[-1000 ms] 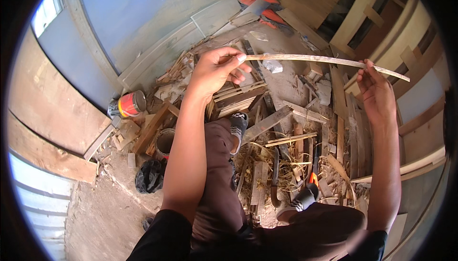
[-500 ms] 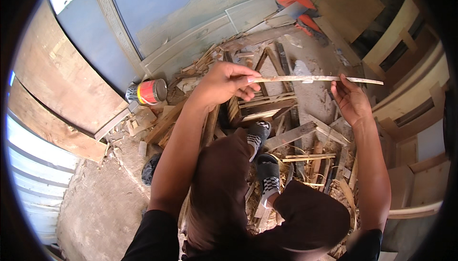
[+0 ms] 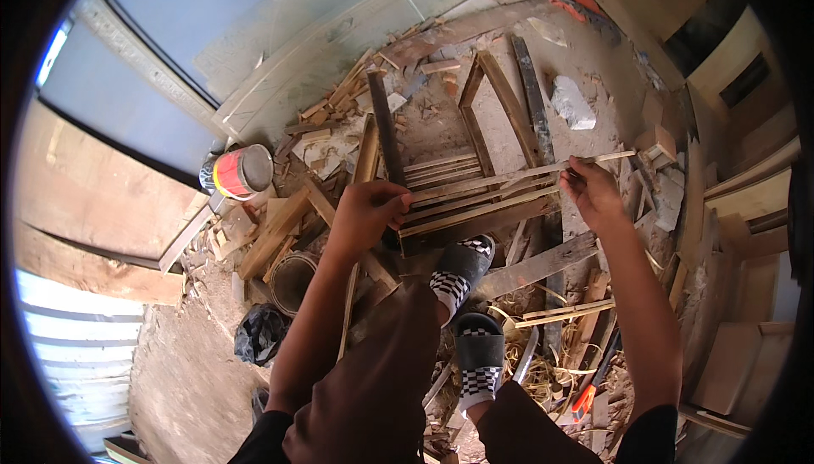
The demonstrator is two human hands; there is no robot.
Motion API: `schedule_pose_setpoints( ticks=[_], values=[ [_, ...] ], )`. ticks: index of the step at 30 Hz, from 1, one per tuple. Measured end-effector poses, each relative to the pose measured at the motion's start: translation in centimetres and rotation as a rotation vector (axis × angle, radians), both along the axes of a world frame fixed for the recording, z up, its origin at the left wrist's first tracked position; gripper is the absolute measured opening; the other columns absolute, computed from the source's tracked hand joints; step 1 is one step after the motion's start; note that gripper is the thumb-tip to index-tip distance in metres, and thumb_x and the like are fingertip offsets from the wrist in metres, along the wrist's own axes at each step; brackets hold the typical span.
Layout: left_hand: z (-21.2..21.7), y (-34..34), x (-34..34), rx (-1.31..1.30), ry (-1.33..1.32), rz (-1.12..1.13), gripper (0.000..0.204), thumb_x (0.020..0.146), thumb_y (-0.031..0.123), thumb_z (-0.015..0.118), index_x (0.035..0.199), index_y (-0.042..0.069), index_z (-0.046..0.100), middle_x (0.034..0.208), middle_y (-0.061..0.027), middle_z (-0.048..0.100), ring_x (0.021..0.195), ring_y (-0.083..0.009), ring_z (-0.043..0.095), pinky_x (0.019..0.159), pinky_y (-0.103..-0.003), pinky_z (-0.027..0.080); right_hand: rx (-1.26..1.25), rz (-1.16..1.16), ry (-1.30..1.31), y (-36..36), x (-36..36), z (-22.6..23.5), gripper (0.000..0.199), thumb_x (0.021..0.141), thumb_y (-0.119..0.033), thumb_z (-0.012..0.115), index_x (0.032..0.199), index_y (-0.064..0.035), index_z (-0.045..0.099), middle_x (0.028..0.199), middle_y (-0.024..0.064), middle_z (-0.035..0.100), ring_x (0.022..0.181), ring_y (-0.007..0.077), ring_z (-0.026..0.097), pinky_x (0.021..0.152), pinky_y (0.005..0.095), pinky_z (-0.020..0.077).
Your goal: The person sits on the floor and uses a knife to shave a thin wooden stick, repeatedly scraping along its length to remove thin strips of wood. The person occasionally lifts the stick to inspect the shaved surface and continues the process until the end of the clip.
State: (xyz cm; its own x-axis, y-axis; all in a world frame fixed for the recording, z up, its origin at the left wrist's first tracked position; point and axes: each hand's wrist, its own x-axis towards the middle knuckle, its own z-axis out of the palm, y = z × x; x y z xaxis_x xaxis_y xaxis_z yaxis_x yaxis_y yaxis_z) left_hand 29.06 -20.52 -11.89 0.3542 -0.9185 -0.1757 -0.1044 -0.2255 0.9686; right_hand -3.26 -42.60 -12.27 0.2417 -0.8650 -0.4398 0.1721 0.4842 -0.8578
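A thin pale wood strip (image 3: 603, 159) runs between my two hands, slanting slightly up toward the right. My left hand (image 3: 370, 211) pinches its left end between thumb and fingers. Nearer its other end, my right hand (image 3: 591, 195) grips it, and the tip sticks out past the fingers. Just beneath lies a dark wooden frame (image 3: 479, 225) with several slats across it, partly covered by the strip and my left hand. Whether the strip touches the frame, I cannot tell. Uprights of the frame (image 3: 506, 108) stretch away across the floor.
At left stand a red and yellow paint bucket (image 3: 243, 172), an open round container (image 3: 295, 282) and a black plastic bag (image 3: 261, 333). Offcuts and shavings litter the floor. An orange-handled tool (image 3: 585, 400) lies by my sandalled foot (image 3: 480, 347). Wooden panels (image 3: 738, 354) line the right side.
Both hands have lowered the strip from above the floor to over the slatted frame. The view has tilted down, bringing the round container and orange-handled tool into sight.
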Motion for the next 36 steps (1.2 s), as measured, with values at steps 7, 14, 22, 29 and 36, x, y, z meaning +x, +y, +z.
schedule_pose_setpoints(
  ticks=[7,14,22,29,36],
  values=[
    [-2.4,-0.6,-1.6,-0.044,-0.341,0.151,0.016,0.088,0.010,0.074,0.101,0.002,0.076,0.076,-0.0078,0.072,0.067,-0.0117,0.068,0.064,-0.027,0.052,-0.051,0.122,0.149,-0.9,0.4,-3.1,0.019,0.091,-0.018,0.074,0.101,-0.0048,0.064,0.092,0.0014,0.062,0.069,0.0084,0.049,0.057,0.0247,0.0391],
    [-3.3,0.4,-2.3,-0.131,-0.332,0.202,0.020,0.090,0.007,0.071,0.109,0.003,0.075,0.099,-0.0129,0.075,0.090,-0.0173,0.070,0.082,-0.030,0.052,-0.059,0.100,0.180,-2.2,0.0,-6.0,0.017,0.090,-0.018,0.075,0.102,-0.0089,0.066,0.088,-0.0047,0.061,0.074,0.0067,0.048,0.064,0.0229,0.0377],
    [-4.0,1.3,-2.4,-0.188,-0.287,0.366,0.021,0.092,0.002,0.064,0.110,0.002,0.074,0.093,-0.0125,0.073,0.079,-0.0184,0.069,0.072,-0.030,0.052,0.008,0.041,0.209,-1.7,0.9,-5.6,0.013,0.092,-0.021,0.072,0.094,-0.0098,0.067,0.080,-0.0051,0.054,0.071,0.0067,0.047,0.060,0.0228,0.0353],
    [-5.6,2.3,-2.3,-0.176,-0.221,0.431,0.018,0.092,0.003,0.065,0.107,0.002,0.074,0.092,-0.0131,0.073,0.080,-0.0177,0.070,0.072,-0.029,0.052,-0.076,0.085,0.207,-1.6,0.7,-5.4,0.012,0.088,-0.020,0.074,0.094,-0.0109,0.067,0.083,-0.0052,0.057,0.073,0.0075,0.047,0.064,0.0244,0.0349],
    [-6.2,3.1,-3.0,-0.107,-0.144,0.448,0.018,0.089,0.009,0.070,0.105,0.002,0.075,0.097,-0.0140,0.074,0.091,-0.0212,0.072,0.082,-0.031,0.053,-0.079,0.088,0.213,-1.0,1.0,-5.0,0.014,0.087,-0.020,0.075,0.095,-0.0113,0.068,0.085,-0.0060,0.058,0.075,0.0070,0.047,0.067,0.0241,0.0344]
  ],
)
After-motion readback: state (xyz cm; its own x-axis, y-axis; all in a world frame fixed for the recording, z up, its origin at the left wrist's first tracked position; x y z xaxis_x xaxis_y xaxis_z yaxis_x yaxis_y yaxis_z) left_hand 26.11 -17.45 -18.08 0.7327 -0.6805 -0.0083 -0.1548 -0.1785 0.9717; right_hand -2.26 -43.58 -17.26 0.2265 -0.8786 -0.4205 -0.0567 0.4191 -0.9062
